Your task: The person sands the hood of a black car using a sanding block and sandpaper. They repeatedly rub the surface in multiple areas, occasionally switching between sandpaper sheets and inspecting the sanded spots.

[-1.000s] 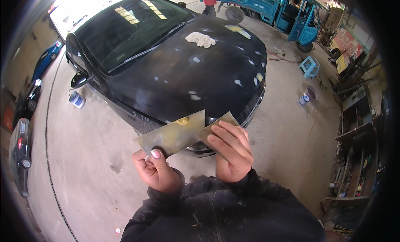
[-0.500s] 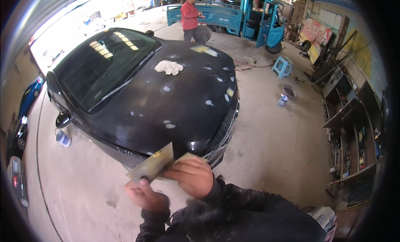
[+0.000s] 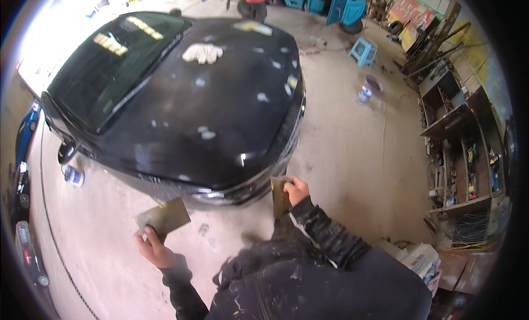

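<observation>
Now drawn apart, left hand (image 3: pixel 155 250) pinches one plate (image 3: pixel 169 215) extending rightward, right hand (image 3: pixel 298 191) a second plate (image 3: pixel 279 201) leftward.

A car (image 3: pixel 182 113) stands beyond 2 plates (image 3: pixel 169 215), left of a stool (image 3: pixel 363 45).

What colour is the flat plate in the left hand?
The flat plate looks dull olive-brown, paler toward its left end; head view shows it.

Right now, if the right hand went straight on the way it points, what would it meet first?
The right hand, holding a thin plate, would probably meet the dark car's front bumper first; depth is unclear.
</observation>
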A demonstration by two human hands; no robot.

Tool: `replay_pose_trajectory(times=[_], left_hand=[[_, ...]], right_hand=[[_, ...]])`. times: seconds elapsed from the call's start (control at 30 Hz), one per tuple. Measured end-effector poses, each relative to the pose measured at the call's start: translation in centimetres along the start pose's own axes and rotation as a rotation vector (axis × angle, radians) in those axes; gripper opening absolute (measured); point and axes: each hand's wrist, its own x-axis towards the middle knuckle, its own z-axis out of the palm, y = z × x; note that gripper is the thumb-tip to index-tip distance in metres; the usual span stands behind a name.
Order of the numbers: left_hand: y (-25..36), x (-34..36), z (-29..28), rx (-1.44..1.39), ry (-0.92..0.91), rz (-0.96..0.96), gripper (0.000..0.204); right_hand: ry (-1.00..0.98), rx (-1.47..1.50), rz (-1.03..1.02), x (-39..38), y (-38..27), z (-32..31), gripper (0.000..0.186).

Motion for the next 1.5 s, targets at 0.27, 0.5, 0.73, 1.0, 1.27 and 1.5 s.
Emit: replay_pose_trajectory(times=[0.27, 0.5, 0.73, 1.0, 1.27, 1.5], left_hand=[[0.1, -0.5, -1.9, 0.056, -0.091, -0.018, 0.022], [0.7, -1.4, -1.8, 0.124, -0.082, -0.013, 0.021], [1.0, -2.1, -1.2, 0.126, -0.049, 0.01, 0.022], [-0.4, -2.4, -0.3, 0.056, 0.007, -0.017, 0.022], [0.6, -2.1, 0.1, 0.135, -0.106, -0.058, 0.022], [1.5, -2.2, 0.2, 0.162, -0.127, -0.055, 0.022]], right_hand=[[-0.169, -0.617, -0.122, 2.8, 4.7, 4.6, 0.069], [-0.409, -1.15, -0.055, 7.4, 4.1, 8.3, 0.108], [-0.334, -0.931, -0.306, 6.4, 11.3, 6.5, 0.066], [0.006, 0.321, 0.506, 10.2, 16.2, 0.0, 0.036], [-0.147, -0.753, -0.75, 9.2, 9.8, 3.2, 0.045], [-0.048, -1.038, -0.979, 9.2, 9.7, 5.2, 0.051]])
